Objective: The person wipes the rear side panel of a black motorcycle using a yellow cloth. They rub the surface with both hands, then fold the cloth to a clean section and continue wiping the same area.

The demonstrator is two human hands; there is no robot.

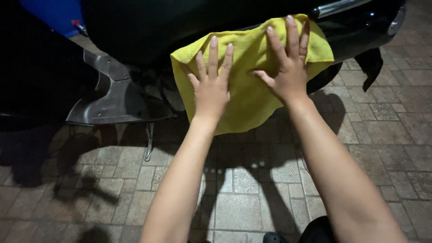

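A view looking down from the person's head at two bare forearms reaching up from the bottom of the frame. Both hands lie flat, palms down, on a bright yellow cloth [245, 90] in the upper middle of the frame. The cloth is draped over the dark, glossy body of a vehicle [180, 22], which fills the top of the frame.

The left hand [211, 87] rests on the left part of the cloth, its fingers straight, pointing up and slightly spread. The right hand [288, 67] rests on the right part, higher in the frame, its fingers spread wider and its thumb pointing left. Neither hand grips the cloth; both lie open against it. The lower edge of the cloth hangs loose below the left wrist.

At the left of the frame a grey metal footrest plate [112, 96] juts out from the vehicle, with a thin stand [149, 141] below it touching the ground. A blue panel [56, 13] shows in the upper left corner. The ground is grey paving [387, 135], crossed by dark shadows.
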